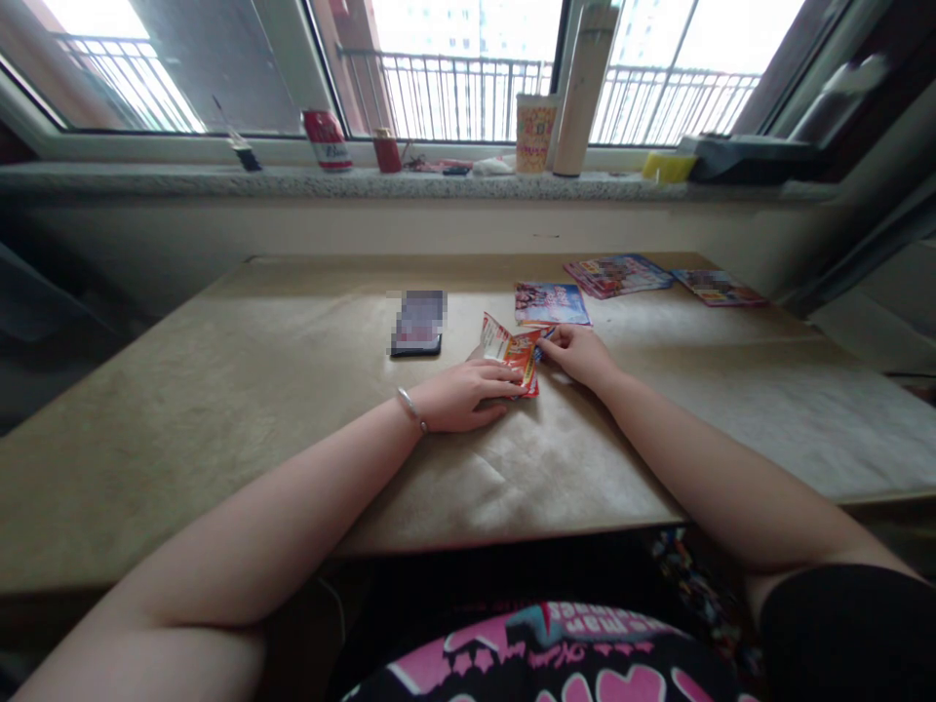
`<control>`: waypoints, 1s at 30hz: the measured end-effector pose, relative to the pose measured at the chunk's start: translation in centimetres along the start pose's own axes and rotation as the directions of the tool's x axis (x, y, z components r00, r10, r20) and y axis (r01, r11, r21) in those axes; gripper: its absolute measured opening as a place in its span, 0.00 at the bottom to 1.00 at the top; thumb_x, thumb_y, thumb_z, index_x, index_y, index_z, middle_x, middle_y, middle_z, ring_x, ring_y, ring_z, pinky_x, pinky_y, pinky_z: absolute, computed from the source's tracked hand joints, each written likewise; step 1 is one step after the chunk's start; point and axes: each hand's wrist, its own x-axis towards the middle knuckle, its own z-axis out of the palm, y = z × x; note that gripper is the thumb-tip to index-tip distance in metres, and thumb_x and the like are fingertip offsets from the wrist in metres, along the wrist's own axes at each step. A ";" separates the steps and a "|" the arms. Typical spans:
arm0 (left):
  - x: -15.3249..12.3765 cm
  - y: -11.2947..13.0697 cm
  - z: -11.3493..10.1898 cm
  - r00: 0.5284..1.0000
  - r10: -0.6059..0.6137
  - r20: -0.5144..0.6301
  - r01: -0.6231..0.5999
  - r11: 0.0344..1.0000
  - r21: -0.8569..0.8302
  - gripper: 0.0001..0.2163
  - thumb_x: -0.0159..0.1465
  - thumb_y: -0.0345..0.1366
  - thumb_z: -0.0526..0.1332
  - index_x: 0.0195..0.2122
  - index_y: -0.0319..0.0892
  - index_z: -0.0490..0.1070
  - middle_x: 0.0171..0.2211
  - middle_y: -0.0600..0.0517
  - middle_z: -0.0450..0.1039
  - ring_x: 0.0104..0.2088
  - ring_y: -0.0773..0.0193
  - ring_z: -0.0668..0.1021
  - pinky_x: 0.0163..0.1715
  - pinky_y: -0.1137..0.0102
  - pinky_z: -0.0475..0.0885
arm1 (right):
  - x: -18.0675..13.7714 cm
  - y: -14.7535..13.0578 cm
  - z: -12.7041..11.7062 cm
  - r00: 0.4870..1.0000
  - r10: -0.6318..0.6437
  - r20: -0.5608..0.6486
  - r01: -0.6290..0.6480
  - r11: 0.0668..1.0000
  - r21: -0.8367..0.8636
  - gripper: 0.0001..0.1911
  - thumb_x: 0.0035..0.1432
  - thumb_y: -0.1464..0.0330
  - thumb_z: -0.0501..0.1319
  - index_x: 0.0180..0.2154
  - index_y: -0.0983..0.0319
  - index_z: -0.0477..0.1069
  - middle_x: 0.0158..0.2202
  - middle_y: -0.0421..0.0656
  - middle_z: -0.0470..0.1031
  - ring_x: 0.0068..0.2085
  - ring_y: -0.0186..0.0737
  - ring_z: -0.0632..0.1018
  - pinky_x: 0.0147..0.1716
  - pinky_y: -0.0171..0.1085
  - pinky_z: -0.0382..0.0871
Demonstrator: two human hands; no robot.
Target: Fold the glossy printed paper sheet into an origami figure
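Observation:
A small red and orange foil packet (514, 358) stands tilted on the paper-covered table (219, 390). My left hand (462, 395), with a bangle on the wrist, rests on the table and pinches the packet's lower left side. My right hand (581, 356) pinches its upper right corner with closed fingers. A blue picture card (551, 303) lies flat just behind the packet.
A dark phone (417, 324) lies left of the packet. More colourful cards (618, 275) and another card (719, 288) lie at the far right. The windowsill holds a red can (327, 140), a paper cup (536, 132), a tall tube (583, 93) and a yellow object (667, 167).

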 end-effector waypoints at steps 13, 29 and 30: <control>-0.1 -0.4 0.5 0.998 -0.053 -0.029 0.051 0.996 -0.067 0.17 0.65 0.32 0.57 0.55 0.40 0.69 0.55 0.43 0.70 0.58 0.58 0.70 0.59 0.60 0.66 | -0.5 -0.4 0.0 0.998 -0.057 0.034 0.061 0.991 -0.120 0.15 0.49 0.57 0.62 0.21 0.61 0.65 0.21 0.37 0.71 0.24 0.32 0.69 0.24 0.33 0.57; -0.1 -0.4 0.3 0.998 -0.037 -0.053 0.033 0.997 -0.066 0.15 0.65 0.32 0.57 0.52 0.41 0.70 0.53 0.42 0.70 0.54 0.57 0.72 0.56 0.59 0.68 | -0.6 0.0 0.0 0.970 -0.204 0.130 0.188 0.974 0.126 0.07 0.48 0.66 0.64 0.30 0.62 0.74 0.30 0.42 0.79 0.33 0.41 0.77 0.36 0.39 0.71; -0.1 -0.4 0.3 0.998 -0.039 -0.051 0.036 0.997 -0.063 0.14 0.65 0.33 0.57 0.52 0.41 0.70 0.53 0.42 0.70 0.54 0.57 0.72 0.56 0.59 0.68 | -0.6 0.0 0.0 0.971 -0.198 0.134 0.180 0.974 0.134 0.06 0.48 0.65 0.64 0.29 0.62 0.73 0.30 0.42 0.79 0.33 0.41 0.77 0.36 0.39 0.70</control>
